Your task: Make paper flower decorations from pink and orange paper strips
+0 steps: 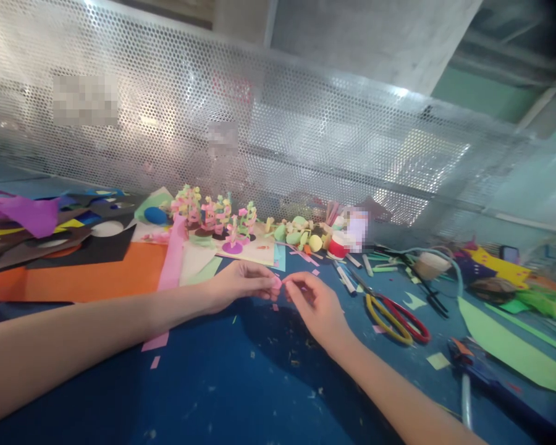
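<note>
Both my hands meet over the middle of the blue table. My left hand is closed, its fingertips pinching a small pink paper piece. My right hand is closed too, thumb and forefinger pinched at the same pink piece from the right. Just behind my hands stand small paper flower models in pink, green and yellow. A long pink paper strip lies under my left forearm.
Sheets of orange, black and purple paper are stacked at the left. Scissors with red and yellow handles lie to the right, with pens, a red-and-white glue pot, a green sheet and a glue gun. A perforated metal screen backs the table.
</note>
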Tool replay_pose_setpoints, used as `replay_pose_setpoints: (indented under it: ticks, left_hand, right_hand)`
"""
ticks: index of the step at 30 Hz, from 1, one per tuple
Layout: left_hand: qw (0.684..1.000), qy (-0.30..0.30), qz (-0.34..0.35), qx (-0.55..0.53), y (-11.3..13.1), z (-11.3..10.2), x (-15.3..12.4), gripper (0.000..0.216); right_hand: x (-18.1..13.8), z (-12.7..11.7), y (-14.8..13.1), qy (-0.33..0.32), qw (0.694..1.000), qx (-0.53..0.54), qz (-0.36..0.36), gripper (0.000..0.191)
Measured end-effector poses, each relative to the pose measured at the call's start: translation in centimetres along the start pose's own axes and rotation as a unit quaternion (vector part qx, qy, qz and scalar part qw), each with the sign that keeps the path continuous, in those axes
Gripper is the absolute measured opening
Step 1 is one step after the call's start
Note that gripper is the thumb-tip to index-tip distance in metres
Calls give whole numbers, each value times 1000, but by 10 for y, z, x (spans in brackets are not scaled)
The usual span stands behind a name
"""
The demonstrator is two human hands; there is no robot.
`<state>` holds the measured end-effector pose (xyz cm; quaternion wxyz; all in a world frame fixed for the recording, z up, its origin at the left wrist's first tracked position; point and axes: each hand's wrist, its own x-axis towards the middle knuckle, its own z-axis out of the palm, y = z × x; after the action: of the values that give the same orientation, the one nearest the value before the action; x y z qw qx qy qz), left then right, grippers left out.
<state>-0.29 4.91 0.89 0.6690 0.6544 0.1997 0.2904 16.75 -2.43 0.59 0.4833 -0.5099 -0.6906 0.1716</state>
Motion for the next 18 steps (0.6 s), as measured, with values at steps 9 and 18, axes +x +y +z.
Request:
replay_pose_setpoints:
  ticks: [9, 18]
  left_hand:
    - [1000, -5, -5, 29, -6, -1, 3, 26]
    - [995, -51, 56, 63, -7, 2, 2, 16]
  right_hand:
    - [3, 3, 5, -24, 994, 81, 72, 19]
    - [1, 4, -4, -54, 990, 117, 64, 19]
